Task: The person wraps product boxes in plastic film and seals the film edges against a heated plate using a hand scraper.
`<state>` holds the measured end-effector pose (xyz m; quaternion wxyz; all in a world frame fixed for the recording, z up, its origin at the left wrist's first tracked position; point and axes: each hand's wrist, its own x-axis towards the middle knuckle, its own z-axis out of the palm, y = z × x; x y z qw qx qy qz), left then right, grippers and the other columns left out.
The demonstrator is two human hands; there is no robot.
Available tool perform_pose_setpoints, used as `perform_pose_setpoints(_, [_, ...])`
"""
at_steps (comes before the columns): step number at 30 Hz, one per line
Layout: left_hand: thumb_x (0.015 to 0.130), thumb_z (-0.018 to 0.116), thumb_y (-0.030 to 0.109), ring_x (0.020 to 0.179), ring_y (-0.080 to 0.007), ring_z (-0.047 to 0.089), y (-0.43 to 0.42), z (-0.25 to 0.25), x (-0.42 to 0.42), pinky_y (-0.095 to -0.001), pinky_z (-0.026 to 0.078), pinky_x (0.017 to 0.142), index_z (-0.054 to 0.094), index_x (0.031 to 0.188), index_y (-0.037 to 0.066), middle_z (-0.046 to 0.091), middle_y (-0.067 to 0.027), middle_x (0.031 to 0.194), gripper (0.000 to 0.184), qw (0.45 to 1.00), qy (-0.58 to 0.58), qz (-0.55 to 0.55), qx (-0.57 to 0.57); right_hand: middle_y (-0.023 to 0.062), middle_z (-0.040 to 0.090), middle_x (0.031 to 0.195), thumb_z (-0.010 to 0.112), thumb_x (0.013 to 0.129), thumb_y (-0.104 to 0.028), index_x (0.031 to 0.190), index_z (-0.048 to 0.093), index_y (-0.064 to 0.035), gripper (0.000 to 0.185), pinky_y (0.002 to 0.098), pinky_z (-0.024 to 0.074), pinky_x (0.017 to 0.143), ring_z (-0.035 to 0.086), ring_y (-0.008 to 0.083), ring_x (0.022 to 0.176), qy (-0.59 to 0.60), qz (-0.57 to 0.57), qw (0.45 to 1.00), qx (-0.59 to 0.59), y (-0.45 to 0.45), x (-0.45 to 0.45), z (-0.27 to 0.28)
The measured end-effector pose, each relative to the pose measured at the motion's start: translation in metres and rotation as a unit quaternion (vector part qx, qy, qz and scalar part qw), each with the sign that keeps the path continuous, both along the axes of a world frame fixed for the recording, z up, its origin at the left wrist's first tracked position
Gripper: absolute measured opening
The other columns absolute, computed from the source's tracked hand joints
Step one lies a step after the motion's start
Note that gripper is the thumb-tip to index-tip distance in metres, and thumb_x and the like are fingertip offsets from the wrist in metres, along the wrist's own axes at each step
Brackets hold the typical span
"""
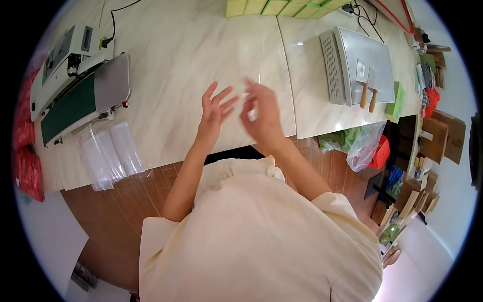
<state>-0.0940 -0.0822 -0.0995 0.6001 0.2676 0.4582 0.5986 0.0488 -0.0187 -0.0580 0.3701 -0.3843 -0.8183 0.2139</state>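
Observation:
Above the near edge of the marble-patterned table (216, 55), my left hand (215, 109) is raised with its fingers spread and nothing in it. Close beside it on the right is my right hand (264, 113), blurred by motion, its fingers curled toward the thumb. A small whitish, shiny bit shows between that thumb and the fingers; what it is I cannot make out. The two hands do not touch each other.
On the left stands a machine (70, 55) with a green bed, near clear plastic bags (108, 156) at the table edge. A metal box (359, 55) on the right carries two wooden-handled scrapers (367, 83). Green boxes (271, 7) line the back; another green box (396, 103) stands right.

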Motion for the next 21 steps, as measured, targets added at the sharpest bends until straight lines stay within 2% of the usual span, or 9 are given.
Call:
perform_pose_setpoints(1, [0.090,0.051,0.065,0.132,-0.0295,0.043,0.000,0.020,-0.001,-0.0466,0.039,0.106,0.014,0.151,0.014,0.032,-0.0204,0.150,0.088,0.992,-0.113,-0.047,0.030,0.0083,0.061,0.092,0.063,0.074,0.002,0.134,0.046,-0.0031,0.063,0.0381,0.0481,0.083,0.058,0.0252,0.086,-0.016,0.077,0.997,0.026,-0.004,-0.013,0.002])
perform_pose_setpoints(4, [0.088,0.047,0.070,0.133,-0.0311,0.042,-0.004,0.057,-0.023,-0.0495,0.041,0.105,0.008,0.153,0.018,0.032,-0.0183,0.151,0.092,0.991,-0.080,-0.062,0.092,0.0114,0.060,0.093,0.066,0.070,-0.003,0.142,0.036,0.0013,0.078,0.0449,0.0457,0.090,0.057,0.0286,0.091,-0.052,0.130,0.988,0.058,-0.028,-0.052,0.016])
perform_pose_setpoints(6, [0.094,0.044,0.063,0.131,-0.0276,0.046,-0.014,0.056,-0.040,-0.0443,0.042,0.105,0.011,0.153,0.016,0.038,-0.0168,0.148,0.082,0.989,-0.101,-0.065,0.084,0.0121,0.059,0.093,0.066,0.071,-0.003,0.147,0.028,0.0054,0.086,0.0450,0.0454,0.090,0.057,0.0289,0.091,-0.038,0.108,0.991,0.076,-0.040,-0.076,0.015])
perform_pose_setpoints(9, [0.103,0.042,0.033,0.113,-0.0211,0.055,-0.026,0.025,-0.062,-0.0352,0.048,0.096,0.028,0.146,0.004,0.051,-0.0123,0.131,0.054,0.982,-0.071,0.018,-0.176,0.0139,0.060,0.099,0.068,0.075,-0.005,0.149,0.019,0.0046,0.089,0.0430,0.0467,0.089,0.058,0.0311,0.093,-0.077,0.148,0.976,-0.138,-0.039,-0.085,-0.002])
perform_pose_setpoints(12, [0.104,0.040,0.025,0.105,-0.0169,0.056,-0.032,-0.031,-0.073,-0.0323,0.049,0.092,0.038,0.141,0.002,0.055,-0.0085,0.123,0.043,0.973,-0.099,0.032,-0.205,0.0157,0.061,0.108,0.070,0.078,-0.009,0.150,0.020,0.0007,0.088,0.0416,0.0476,0.088,0.058,0.0322,0.098,-0.018,0.203,0.939,-0.279,-0.033,-0.078,-0.033])
perform_pose_setpoints(13, [0.104,0.038,0.020,0.106,-0.0162,0.058,-0.030,-0.039,-0.072,-0.0301,0.049,0.092,0.045,0.136,0.003,0.058,-0.0085,0.121,0.037,0.967,-0.072,0.060,-0.238,0.0177,0.057,0.122,0.069,0.081,-0.010,0.148,0.026,-0.0021,0.081,0.0409,0.0472,0.091,0.056,0.0344,0.108,-0.007,0.207,0.928,-0.310,-0.031,-0.074,-0.037])
perform_pose_setpoints(16, [0.104,0.039,0.021,0.107,-0.0163,0.060,-0.022,-0.067,-0.077,-0.0300,0.050,0.091,0.047,0.135,0.003,0.061,-0.0085,0.120,0.036,0.954,-0.095,0.048,-0.281,0.0187,0.053,0.129,0.068,0.081,-0.007,0.145,0.033,-0.0024,0.073,0.0406,0.0459,0.095,0.052,0.0353,0.116,-0.024,0.156,0.972,-0.176,-0.024,-0.063,-0.062])
perform_pose_setpoints(18, [0.103,0.043,0.023,0.110,-0.0168,0.060,-0.016,-0.086,-0.082,-0.0295,0.050,0.092,0.050,0.133,0.005,0.061,-0.0083,0.121,0.035,0.950,-0.104,0.051,-0.291,0.0191,0.048,0.136,0.066,0.082,-0.007,0.141,0.038,-0.0022,0.066,0.0431,0.0404,0.103,0.045,0.0369,0.126,-0.075,0.124,0.973,-0.181,-0.015,-0.050,-0.079])
perform_pose_setpoints(21, [0.102,0.047,0.025,0.112,-0.0175,0.060,-0.010,-0.113,-0.088,-0.0292,0.050,0.092,0.052,0.131,0.006,0.062,-0.0078,0.122,0.034,0.941,-0.125,0.063,-0.310,0.0230,0.041,0.142,0.065,0.085,-0.018,0.143,0.036,-0.0032,0.066,0.0501,0.0302,0.110,0.037,0.0406,0.132,-0.196,0.050,0.976,-0.084,0.000,-0.024,-0.114])
